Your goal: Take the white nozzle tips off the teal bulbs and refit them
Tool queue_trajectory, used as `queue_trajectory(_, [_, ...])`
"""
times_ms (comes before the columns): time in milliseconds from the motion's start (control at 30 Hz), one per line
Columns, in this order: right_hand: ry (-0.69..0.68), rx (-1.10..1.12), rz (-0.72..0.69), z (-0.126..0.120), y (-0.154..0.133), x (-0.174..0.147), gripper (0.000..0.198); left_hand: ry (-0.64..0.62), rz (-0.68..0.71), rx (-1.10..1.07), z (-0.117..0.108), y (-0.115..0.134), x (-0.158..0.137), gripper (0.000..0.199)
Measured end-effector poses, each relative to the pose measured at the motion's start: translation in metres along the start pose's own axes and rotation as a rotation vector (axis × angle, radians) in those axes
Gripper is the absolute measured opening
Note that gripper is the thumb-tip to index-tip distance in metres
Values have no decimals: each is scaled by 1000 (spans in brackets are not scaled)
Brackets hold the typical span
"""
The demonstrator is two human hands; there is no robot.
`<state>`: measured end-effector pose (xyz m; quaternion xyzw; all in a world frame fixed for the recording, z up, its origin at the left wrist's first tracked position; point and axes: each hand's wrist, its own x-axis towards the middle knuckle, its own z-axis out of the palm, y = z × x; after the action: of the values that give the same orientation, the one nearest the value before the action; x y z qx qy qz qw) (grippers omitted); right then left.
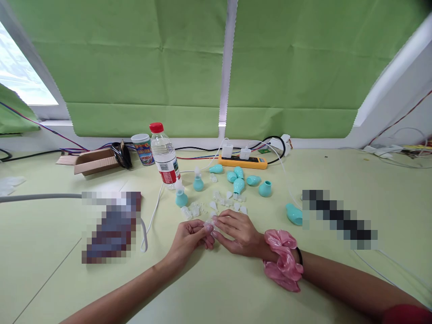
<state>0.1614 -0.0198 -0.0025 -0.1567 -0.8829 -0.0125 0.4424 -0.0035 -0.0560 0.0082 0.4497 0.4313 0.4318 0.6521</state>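
My left hand (195, 235) is closed in a pinch on a small clear plastic piece (208, 223), partly hidden by the fingers. From the other side, my right hand (236, 231) meets it with thumb and fingertips bent together around the same piece. Just beyond lie loose translucent plastic parts (237, 206), some teardrop-shaped, and clear cup-like pieces (186, 213). Two turquoise bulbs with clear tops stand upright: the nearer bulb (181, 198) and the farther bulb (198, 182). Several turquoise bulb shells (238, 185) lie in a group behind my right hand.
A water bottle (165, 157) with a red cap stands at back left by a patterned cup (143, 150) and a cardboard box (96, 161). Behind the shells is an orange power strip (242, 162) with white chargers. A white cable (154, 208) crosses the left side. One shell (294, 214) lies right.
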Motion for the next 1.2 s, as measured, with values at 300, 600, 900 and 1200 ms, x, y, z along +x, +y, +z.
queue_trajectory(300, [104, 330, 334, 3, -9, 4, 23, -18, 44, -51, -1, 1, 1, 25])
queue_trajectory(600, [187, 318, 369, 2, -7, 6, 20, -67, 65, -175, -1, 4, 0, 28])
queue_trajectory(900, [112, 271, 278, 4, -10, 0, 19, -39, 55, -111, -3, -3, -1, 28])
queue_trajectory(1200, [-115, -161, 559, -25, 65, 61, 26, -17, -6, -139, -1, 3, -3, 30])
